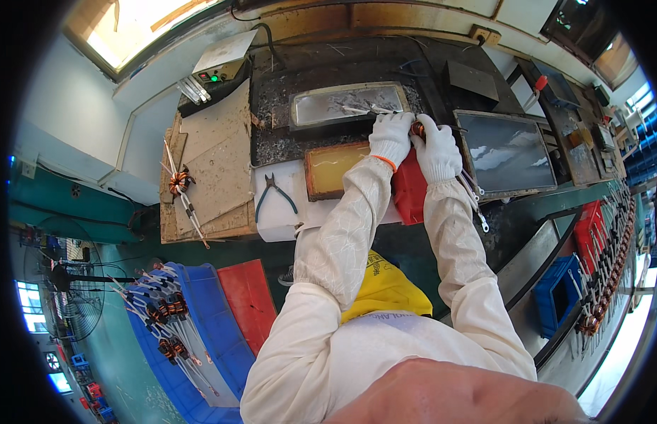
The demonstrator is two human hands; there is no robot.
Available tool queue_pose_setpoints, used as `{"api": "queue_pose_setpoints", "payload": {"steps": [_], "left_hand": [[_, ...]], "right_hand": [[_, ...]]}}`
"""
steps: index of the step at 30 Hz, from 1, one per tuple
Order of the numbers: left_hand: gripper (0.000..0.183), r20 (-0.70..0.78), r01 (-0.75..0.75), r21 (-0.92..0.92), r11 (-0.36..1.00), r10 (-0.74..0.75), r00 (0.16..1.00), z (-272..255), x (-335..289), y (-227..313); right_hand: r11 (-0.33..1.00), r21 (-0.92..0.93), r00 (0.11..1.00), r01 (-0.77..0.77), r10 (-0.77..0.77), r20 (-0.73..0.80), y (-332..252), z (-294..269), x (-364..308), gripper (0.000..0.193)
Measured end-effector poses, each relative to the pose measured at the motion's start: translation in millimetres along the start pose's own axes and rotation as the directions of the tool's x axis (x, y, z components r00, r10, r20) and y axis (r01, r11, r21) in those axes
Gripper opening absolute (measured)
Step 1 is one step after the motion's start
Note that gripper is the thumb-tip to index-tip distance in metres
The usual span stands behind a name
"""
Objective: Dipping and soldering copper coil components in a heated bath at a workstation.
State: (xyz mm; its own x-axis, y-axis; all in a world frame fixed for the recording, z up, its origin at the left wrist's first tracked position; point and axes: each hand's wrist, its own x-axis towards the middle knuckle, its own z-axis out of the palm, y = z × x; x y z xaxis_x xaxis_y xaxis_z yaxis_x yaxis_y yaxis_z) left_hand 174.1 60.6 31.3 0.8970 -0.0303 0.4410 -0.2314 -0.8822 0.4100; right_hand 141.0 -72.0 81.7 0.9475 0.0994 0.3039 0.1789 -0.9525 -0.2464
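Note:
Both my hands wear white knitted gloves and meet at the near right corner of a rectangular pot of silvery molten metal [315,107]. My right hand [438,150] is closed around a copper-wound toroidal coil [417,129]. Beside it my left hand [392,136] is closed, apparently on the coil's wire leads [373,112], which reach over the pot; the fingertips are partly hidden. More leads with ring terminals [478,201] hang below my right hand. Under my wrists lies a red cloth or bag [410,189]. A tray of yellow, waxy material [335,172] sits near my left forearm.
Cutting pliers [274,193] lie on white paper. Another coil [178,182] rests on the left board. A grey-surfaced tray [511,154] is at right. A control box [222,60] stands behind. Blue crate [229,339] holds several coils; a rack of coils [611,275] stands right.

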Motion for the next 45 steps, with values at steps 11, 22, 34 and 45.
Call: {"api": "queue_pose_setpoints", "payload": {"steps": [11,22,34,45], "left_hand": [[0.026,0.029,0.004,0.006,1.000,-0.005,1.000,-2.6,0.3,0.8],[0.026,0.031,0.011,0.019,1.000,-0.012,0.999,-0.7,0.7,0.5],[0.026,0.062,0.031,0.021,0.999,-0.032,0.998,-5.2,1.5,3.1],[0.027,0.043,0.026,0.007,1.000,-0.026,0.999,-3.8,0.6,1.8]], "right_hand": [[1.000,-0.009,1.000,0.011,-0.011,-0.027,1.0,2.5,-1.7,0.043],[1.000,0.003,0.998,0.019,-0.018,-0.055,2.1,4.2,-1.1,0.042],[1.000,-0.003,0.999,0.017,-0.017,-0.046,1.2,2.8,-1.2,0.041],[1.000,0.012,0.999,0.011,-0.011,-0.037,1.7,3.6,-0.5,0.042]]}}
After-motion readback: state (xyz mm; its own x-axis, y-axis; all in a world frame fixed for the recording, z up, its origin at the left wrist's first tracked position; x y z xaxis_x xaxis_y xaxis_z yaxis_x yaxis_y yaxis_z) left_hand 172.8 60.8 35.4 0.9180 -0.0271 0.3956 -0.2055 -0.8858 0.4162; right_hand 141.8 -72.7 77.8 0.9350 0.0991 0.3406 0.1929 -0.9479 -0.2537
